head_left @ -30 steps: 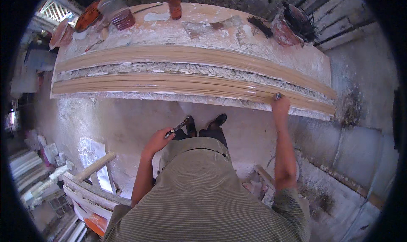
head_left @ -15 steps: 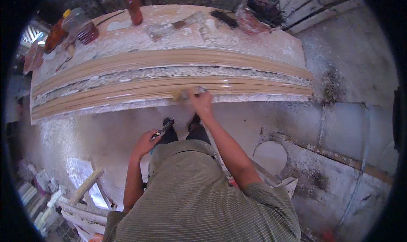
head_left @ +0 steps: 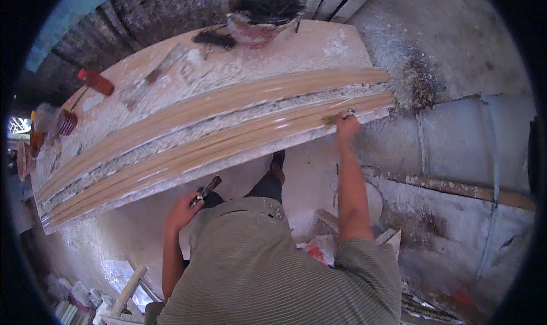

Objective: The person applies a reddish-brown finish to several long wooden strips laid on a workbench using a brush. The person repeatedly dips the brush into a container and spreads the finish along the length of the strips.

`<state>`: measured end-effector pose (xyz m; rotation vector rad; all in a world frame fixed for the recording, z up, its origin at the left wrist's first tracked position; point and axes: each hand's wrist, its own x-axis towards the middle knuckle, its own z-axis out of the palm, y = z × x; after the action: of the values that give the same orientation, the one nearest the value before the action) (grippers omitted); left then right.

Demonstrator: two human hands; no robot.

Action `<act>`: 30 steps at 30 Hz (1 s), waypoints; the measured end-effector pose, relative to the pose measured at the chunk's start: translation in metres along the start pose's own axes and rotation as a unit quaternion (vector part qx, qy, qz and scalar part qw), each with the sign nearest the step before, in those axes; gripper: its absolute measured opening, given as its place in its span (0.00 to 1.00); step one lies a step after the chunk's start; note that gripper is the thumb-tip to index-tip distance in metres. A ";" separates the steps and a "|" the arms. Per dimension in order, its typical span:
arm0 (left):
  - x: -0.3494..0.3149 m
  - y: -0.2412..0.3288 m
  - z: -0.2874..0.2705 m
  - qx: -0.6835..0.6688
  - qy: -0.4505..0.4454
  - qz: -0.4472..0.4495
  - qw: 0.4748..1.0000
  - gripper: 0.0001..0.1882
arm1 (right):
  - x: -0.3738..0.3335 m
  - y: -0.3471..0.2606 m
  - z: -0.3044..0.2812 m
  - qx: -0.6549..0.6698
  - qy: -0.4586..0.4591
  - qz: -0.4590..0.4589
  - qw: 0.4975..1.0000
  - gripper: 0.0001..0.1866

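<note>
My right hand [head_left: 348,127] is closed around a paintbrush [head_left: 330,120], its bristles on the nearer of two long tan grooved strips [head_left: 228,149], close to the right end. The farther strip [head_left: 256,90] runs parallel, with a rough whitish band between them. Both lie along the front of a dusty work table [head_left: 336,46], and wet-looking highlights show on the nearer one. At my waist, off the table's front edge, my left hand [head_left: 183,212] grips a second brush [head_left: 209,187] with a dark head pointing up and away.
A red-capped bottle [head_left: 97,82] and other bottles [head_left: 66,121] stand at the table's far left. A broad scraper-like blade [head_left: 165,63] lies behind the strips. At the back sits a bucket [head_left: 259,31] with dark bristly stuff. Wooden pieces [head_left: 130,291] rest on the floor at lower left.
My right hand has moved the brush rightward along the nearer strip, from near its middle toward its right end. The view has turned and shifted right; my left hand keeps its brush at my waist.
</note>
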<state>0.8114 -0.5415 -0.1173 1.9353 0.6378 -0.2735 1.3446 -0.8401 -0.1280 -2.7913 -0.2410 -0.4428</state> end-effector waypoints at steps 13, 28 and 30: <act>0.198 0.224 0.151 -0.107 0.003 -0.104 0.989 0.16 | 0.029 0.000 0.013 0.329 -0.277 0.087 0.898 0.18; 0.275 0.303 0.168 -0.118 -0.003 -0.129 0.985 0.16 | 0.153 0.107 0.030 0.303 -0.347 0.005 0.887 0.17; 0.270 0.309 0.171 -0.138 0.002 -0.133 0.981 0.17 | 0.168 0.127 0.044 0.294 -0.311 0.035 0.903 0.18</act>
<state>1.2202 -0.7105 -0.0781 1.5847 0.8920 -0.3288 1.5406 -0.9257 -0.1474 -2.2354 -0.3403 0.4869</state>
